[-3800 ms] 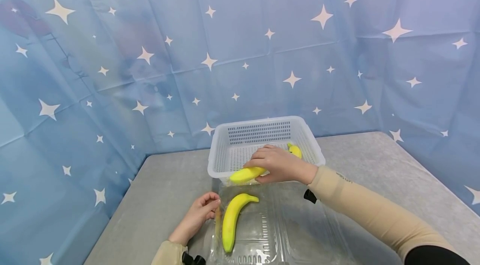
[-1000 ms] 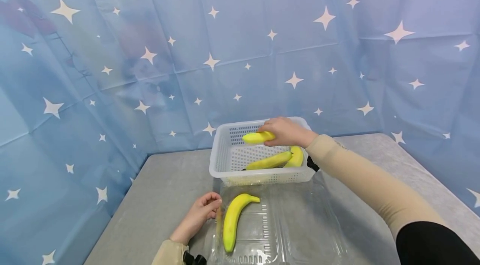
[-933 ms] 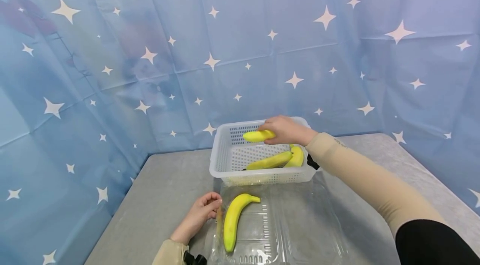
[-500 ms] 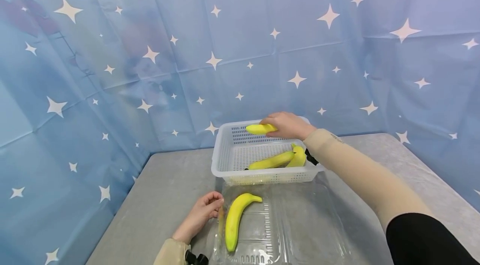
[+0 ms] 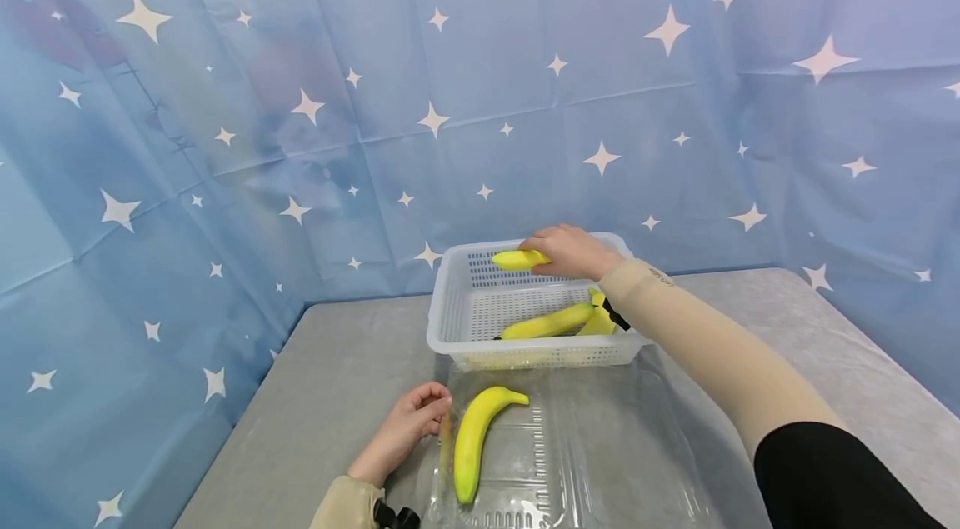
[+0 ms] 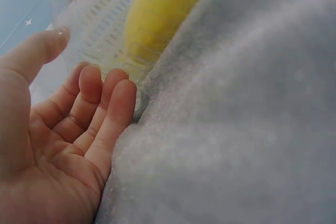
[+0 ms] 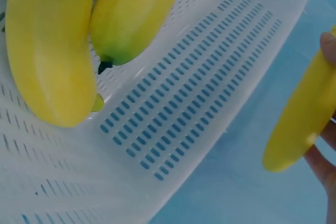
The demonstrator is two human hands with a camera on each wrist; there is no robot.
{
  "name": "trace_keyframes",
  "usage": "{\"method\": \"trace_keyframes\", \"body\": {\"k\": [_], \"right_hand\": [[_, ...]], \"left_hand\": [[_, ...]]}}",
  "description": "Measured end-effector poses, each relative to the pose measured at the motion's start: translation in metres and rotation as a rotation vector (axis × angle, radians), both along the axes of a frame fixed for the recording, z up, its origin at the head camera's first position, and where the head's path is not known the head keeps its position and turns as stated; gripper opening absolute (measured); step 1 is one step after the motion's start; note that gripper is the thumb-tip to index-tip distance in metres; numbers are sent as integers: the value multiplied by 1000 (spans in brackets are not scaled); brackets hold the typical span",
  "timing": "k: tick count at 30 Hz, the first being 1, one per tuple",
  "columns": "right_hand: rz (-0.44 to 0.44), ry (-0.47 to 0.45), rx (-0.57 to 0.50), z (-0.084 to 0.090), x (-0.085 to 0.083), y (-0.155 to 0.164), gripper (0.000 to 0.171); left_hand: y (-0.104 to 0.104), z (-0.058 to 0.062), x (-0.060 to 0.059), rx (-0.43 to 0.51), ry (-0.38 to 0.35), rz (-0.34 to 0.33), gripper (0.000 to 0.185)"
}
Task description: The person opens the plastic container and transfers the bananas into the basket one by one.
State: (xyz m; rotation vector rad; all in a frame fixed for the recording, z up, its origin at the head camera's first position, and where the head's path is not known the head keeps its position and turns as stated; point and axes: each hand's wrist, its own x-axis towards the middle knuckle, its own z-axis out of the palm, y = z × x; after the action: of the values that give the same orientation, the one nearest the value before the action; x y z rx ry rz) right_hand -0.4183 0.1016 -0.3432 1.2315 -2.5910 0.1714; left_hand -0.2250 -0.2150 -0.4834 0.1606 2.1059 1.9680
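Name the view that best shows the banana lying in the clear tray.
The head view: the banana shows whole, lying in the clear tray beside the left hand. The left wrist view shows only a blurred part of it. The right wrist view does not show it.

A blue cloth backdrop (image 5: 480, 96) printed with white stars hangs behind and to both sides, closing off the space like a little booth (its fold creases show plainly). Below it sits a grey tabletop (image 5: 337, 379) with a soft, felt-like surface, its far edge meeting the cloth. The light is even and soft, casting faint shadows.
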Motion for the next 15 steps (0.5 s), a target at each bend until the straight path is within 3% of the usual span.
{"method": "trace_keyframes", "body": {"k": [6, 15], "right_hand": [[-27, 111, 51, -7, -4, 1, 44], [-3, 108, 86, -30, -7, 5, 41]], "left_hand": [[-2, 0, -2, -4, 15, -6, 30], [-1, -1, -1, -7, 10, -7, 30]]}}
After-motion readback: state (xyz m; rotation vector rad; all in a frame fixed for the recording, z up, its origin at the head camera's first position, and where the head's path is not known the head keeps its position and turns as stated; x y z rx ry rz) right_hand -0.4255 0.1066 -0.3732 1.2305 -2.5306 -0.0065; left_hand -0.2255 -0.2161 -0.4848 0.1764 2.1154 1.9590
